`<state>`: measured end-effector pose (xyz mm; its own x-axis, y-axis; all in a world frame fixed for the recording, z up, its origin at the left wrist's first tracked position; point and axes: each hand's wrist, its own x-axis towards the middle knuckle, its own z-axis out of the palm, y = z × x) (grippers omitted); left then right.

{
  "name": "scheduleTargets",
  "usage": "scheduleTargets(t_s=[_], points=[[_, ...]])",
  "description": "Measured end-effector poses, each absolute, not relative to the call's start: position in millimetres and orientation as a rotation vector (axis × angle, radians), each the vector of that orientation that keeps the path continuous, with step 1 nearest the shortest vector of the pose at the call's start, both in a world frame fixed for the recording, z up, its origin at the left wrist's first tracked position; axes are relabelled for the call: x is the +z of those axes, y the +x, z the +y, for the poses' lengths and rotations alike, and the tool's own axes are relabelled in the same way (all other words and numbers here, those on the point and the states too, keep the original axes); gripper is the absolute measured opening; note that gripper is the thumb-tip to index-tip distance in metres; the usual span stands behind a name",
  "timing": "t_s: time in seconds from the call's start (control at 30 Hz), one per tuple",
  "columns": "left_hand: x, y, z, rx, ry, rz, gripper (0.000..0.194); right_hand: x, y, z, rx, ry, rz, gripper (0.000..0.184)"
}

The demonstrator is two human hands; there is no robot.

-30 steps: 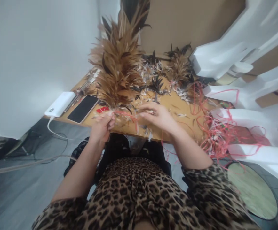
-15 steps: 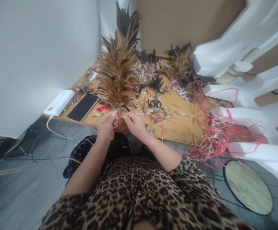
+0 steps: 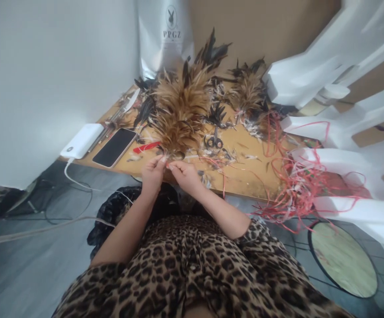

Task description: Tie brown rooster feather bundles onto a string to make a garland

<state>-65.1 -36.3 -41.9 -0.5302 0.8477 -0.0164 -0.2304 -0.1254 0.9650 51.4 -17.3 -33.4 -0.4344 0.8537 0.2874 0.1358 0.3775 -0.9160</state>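
A long bunch of brown and black feathers (image 3: 180, 104) lies over the table, its pale quill ends toward me. My left hand (image 3: 153, 174) is closed in a pinch on those quill ends. Close beside it, my right hand (image 3: 187, 177) is also pinched, with a small bit of red string showing at its fingertips; most of the string is hidden. Just left of the bunch lies a red strip-like piece (image 3: 146, 147), and black-handled scissors (image 3: 214, 140) lie to its right.
A phone (image 3: 115, 148) and a white power bank (image 3: 82, 140) with a cable sit at the table's left. Another feather bunch (image 3: 249, 90) lies behind, right. Tangled red strings (image 3: 302, 190) hang over the right edge. A black bag (image 3: 108, 216) is below; a silver bag (image 3: 165, 48) stands behind.
The feather bunch has swung down and to the right, uncovering the silver bag and more of the red piece. Both hands stay pinched together, shifted slightly right.
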Motion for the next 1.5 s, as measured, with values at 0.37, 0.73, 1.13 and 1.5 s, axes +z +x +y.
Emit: scheduleTargets(t_s=[0.37, 0.73, 1.13, 1.5], points=[[-39.4, -60.4, -35.1, 1.846, 1.080, 1.550, 0.026, -9.5, 57.4, 2.2, 1.769, -0.985, -1.643, 0.010], [-44.6, -62.8, -37.2, 1.885, 1.218, 1.725, 0.028, -16.4, 60.3, 5.9, 1.572, -0.983, -1.843, 0.008], [-34.0, -61.6, -40.7, 1.833, 1.579, 1.859, 0.023, -23.6, 36.7, 9.2, 1.714, -0.911, -1.257, 0.009], [-40.6, -43.8, -47.7, 1.773, 1.684, 1.664, 0.036, -16.6, 40.4, 5.6, 1.668, -0.926, -0.999, 0.043]])
